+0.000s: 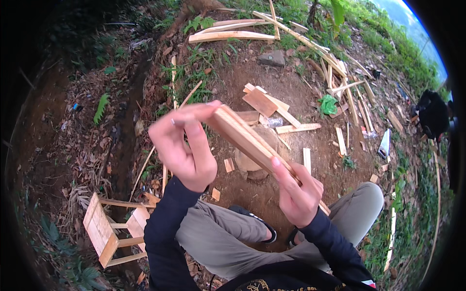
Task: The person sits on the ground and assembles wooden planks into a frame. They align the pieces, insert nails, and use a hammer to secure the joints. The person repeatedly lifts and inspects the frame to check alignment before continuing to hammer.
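Note:
A pair of narrow wooden planks (257, 146), seemingly laid face to face, slants in front of me from upper left to lower right. Around their lower part my right hand (300, 196) is closed, thumb on the near face. My left hand (187, 143) is at the upper end, slightly blurred, its fingers bent and a fingertip against the wood. Its thumb sticks up apart from the planks; whether anything small is between its fingers I cannot make out. Beneath the planks a large stone (252, 169) is partly hidden.
Short boards (260, 102) lie piled beyond the stone. A handsaw (384, 144) rests at right, with a green plastic bag (328, 104) farther left. A small wooden frame (109, 242) stands by my left arm. Long wood strips (233, 35) lie at the back; a black bag (431, 114) sits far right.

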{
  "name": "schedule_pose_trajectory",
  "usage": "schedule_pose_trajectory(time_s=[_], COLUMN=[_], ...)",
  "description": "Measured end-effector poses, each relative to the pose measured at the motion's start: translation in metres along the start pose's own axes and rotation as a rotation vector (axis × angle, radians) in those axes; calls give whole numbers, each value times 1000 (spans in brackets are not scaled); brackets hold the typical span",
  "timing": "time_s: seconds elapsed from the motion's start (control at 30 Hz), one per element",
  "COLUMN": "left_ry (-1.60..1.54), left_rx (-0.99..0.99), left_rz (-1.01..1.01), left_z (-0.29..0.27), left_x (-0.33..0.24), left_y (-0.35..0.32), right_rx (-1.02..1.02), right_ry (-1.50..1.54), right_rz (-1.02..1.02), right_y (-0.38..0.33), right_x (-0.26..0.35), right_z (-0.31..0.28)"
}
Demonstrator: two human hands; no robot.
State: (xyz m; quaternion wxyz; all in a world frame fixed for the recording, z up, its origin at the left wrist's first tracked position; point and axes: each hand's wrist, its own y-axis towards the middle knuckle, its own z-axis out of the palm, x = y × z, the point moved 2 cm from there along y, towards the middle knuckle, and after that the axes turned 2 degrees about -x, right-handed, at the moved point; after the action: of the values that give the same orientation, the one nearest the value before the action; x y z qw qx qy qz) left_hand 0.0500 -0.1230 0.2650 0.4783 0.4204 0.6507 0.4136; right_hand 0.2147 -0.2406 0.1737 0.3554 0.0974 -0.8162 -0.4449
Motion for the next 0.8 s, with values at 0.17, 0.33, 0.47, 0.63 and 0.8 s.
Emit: schedule_pose_trajectory(time_s=[0.17, 0.33, 0.47, 0.63, 0.8], left_ry=[-89, -7, 190, 167, 114], left_rx=[-114, -308, -560, -730, -756], left_rz=[-165, -180, -100, -165, -181], left_z=[14, -9, -107, -149, -164], left_x=[20, 37, 57, 72, 64], left_y=[0, 25, 56, 45, 47], right_rx=[144, 166, 144, 33, -154], right_ry=[-12, 66, -45, 65, 457], right_rz=[-121, 113, -48, 109, 285], right_y=[6, 25, 33, 19, 12], right_x=[4, 5, -21, -47, -41], right_z=[11, 21, -13, -46, -33])
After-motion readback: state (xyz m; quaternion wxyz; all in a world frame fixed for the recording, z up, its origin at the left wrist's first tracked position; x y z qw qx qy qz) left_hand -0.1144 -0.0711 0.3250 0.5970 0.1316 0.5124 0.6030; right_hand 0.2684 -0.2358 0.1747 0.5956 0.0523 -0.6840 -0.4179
